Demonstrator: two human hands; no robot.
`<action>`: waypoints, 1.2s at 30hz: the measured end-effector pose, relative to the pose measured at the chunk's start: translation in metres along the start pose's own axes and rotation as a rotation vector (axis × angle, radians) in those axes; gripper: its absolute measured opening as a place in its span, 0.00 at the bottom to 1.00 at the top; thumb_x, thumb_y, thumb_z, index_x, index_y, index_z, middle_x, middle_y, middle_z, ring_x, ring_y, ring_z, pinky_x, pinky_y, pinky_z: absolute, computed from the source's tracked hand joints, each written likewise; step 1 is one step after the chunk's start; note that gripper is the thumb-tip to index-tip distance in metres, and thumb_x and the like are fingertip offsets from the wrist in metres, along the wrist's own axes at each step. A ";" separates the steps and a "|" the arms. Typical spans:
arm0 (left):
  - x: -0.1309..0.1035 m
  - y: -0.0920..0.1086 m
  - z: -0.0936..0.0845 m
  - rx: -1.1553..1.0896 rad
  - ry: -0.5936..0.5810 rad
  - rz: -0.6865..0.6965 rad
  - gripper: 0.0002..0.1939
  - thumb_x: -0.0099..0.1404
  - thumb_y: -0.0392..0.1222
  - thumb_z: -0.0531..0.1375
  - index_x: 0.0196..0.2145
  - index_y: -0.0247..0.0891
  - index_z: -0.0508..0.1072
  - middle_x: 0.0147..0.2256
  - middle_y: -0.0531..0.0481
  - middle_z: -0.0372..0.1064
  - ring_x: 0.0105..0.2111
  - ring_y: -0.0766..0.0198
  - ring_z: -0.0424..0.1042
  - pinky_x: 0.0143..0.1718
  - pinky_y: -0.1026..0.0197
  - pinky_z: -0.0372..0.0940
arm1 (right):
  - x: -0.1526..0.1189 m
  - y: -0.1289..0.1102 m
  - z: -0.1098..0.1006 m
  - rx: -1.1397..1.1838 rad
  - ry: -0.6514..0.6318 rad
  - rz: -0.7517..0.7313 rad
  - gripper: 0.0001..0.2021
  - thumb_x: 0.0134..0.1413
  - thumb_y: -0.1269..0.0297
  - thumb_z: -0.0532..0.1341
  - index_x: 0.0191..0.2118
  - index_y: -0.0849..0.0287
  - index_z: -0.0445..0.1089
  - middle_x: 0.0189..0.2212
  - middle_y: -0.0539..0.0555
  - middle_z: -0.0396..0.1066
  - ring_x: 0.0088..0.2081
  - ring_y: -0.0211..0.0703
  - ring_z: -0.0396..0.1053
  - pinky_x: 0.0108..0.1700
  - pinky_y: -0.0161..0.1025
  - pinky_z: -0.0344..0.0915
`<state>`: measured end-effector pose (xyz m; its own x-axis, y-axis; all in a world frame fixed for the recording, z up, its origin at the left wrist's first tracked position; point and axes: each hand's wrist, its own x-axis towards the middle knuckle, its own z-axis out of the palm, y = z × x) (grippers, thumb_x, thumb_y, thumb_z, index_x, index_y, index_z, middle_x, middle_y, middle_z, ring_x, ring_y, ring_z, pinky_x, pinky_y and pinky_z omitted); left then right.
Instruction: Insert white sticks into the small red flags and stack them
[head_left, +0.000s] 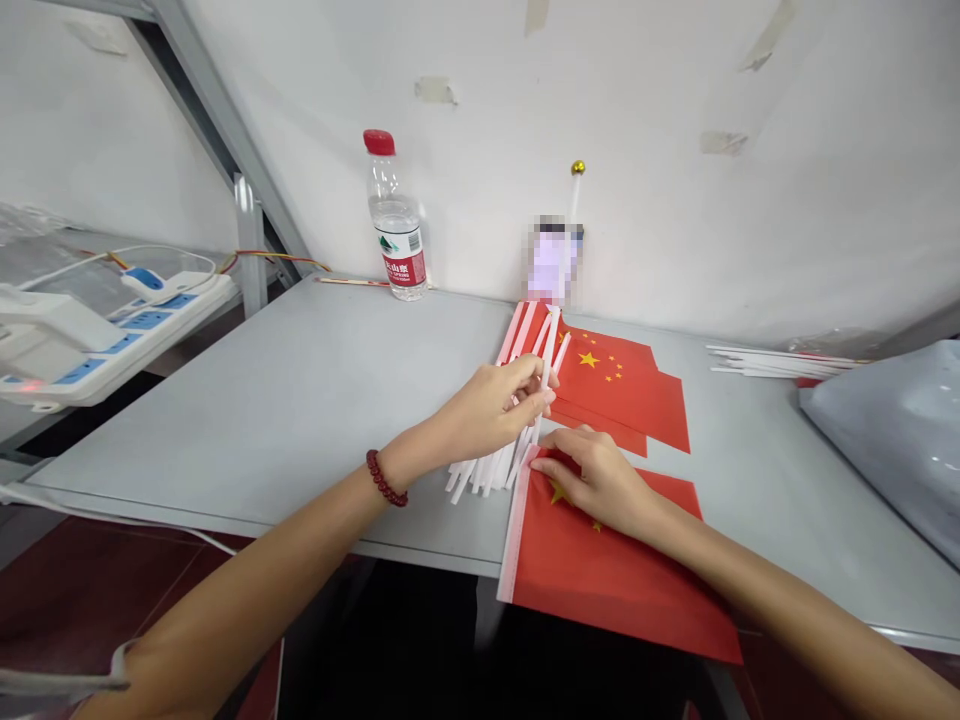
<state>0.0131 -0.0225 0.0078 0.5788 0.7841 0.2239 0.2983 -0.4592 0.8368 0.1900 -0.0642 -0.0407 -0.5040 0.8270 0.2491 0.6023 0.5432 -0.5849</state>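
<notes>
Between the thumb and fingers of my left hand (506, 398) is a white flagpole (574, 205), tilted upward with a gold ball at its top. Its lower end reaches the white sleeve of a red flag (615, 590) with yellow stars. My right hand (600, 478) pinches that flag at the upper corner of the sleeve; the flag hangs partly over the table's front edge. Whether the pole's tip is inside the sleeve, I cannot tell. Behind lie several red flags (660, 405) in a pile, with several white sticks (480, 475) at their left, partly under my left hand.
A water bottle (397, 240) with a red cap stands by the wall. A phone, blurred (551, 265), leans there too. At right are more white sticks (780, 362) and a grey bag (900, 430). A power strip (142, 320) with cables lies at left of the grey table (300, 400).
</notes>
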 end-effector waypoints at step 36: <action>0.009 -0.002 -0.001 -0.384 0.183 -0.186 0.12 0.65 0.49 0.55 0.35 0.36 0.62 0.20 0.54 0.69 0.14 0.71 0.64 0.15 0.68 0.61 | -0.005 -0.010 -0.005 0.083 -0.012 -0.156 0.06 0.57 0.69 0.56 0.33 0.62 0.70 0.23 0.51 0.71 0.21 0.34 0.64 0.25 0.31 0.61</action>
<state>0.0169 -0.0145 0.0084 0.3888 0.9150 0.1083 0.0620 -0.1432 0.9877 0.1896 -0.0728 -0.0320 -0.5950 0.7314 0.3332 0.4630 0.6508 -0.6017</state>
